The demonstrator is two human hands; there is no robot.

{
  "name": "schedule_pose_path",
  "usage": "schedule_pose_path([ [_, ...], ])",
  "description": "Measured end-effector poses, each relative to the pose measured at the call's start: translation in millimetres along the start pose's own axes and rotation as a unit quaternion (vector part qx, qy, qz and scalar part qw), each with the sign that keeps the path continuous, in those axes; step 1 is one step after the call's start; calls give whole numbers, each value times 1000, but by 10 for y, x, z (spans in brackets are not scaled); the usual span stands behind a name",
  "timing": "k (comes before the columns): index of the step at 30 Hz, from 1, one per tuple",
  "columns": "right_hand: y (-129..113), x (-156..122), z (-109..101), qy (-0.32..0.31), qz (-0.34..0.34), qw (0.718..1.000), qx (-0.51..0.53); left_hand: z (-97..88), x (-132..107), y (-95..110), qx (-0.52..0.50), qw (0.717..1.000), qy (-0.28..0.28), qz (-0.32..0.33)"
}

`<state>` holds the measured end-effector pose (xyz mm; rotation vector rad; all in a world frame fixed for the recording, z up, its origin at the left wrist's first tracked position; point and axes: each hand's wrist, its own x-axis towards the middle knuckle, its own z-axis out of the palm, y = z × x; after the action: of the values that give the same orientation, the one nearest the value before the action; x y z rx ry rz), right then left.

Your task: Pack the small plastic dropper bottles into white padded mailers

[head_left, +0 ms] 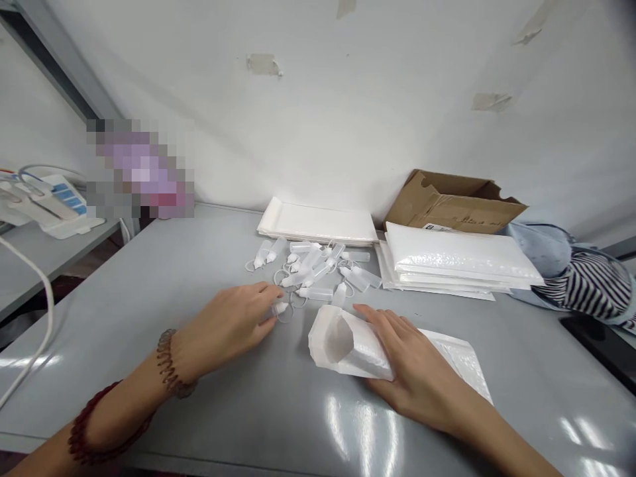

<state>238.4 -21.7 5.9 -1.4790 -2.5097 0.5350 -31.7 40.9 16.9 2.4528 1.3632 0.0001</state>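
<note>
The left hand [226, 328] is closed on a small plastic bottle [280, 308] with a string loop, just in front of a loose pile of bottles [311, 268], while the open right hand [417, 371] lies spread on a white padded mailer [355, 348], its mouth facing the bottle. Beyond them, stacked mailers [460, 255], a flat white stack [318, 220] and a cardboard box [454, 202] sit against the wall [348, 99]; bare counter [199, 411] stretches left and toward the near edge.

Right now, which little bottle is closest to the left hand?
The bottle at the fingertips of the left hand, lying apart from the pile of others.
</note>
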Motion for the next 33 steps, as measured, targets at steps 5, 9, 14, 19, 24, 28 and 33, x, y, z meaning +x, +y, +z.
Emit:
schedule_pose_path([
  [5,7,3,43,14,-15,1000,-1,-125,-38,59,-203,979,-4,-15],
  [9,-21,-2,61,25,-23,999,0,-124,-18,184,-392,920,-7,9],
  [14,-59,-2,86,31,-28,999,-1,60,18,331,-439,898,-11,23],
  [19,-55,-3,112,32,-27,999,0,225,-14,407,-358,928,36,97],
  [24,-70,8,143,28,-30,999,-13,338,-49,466,-270,950,96,125],
  [28,-105,23,179,18,-41,999,-24,371,-27,518,-278,950,67,123],
  [33,-162,-1,199,12,-62,998,-13,432,-35,611,-327,936,50,121],
])
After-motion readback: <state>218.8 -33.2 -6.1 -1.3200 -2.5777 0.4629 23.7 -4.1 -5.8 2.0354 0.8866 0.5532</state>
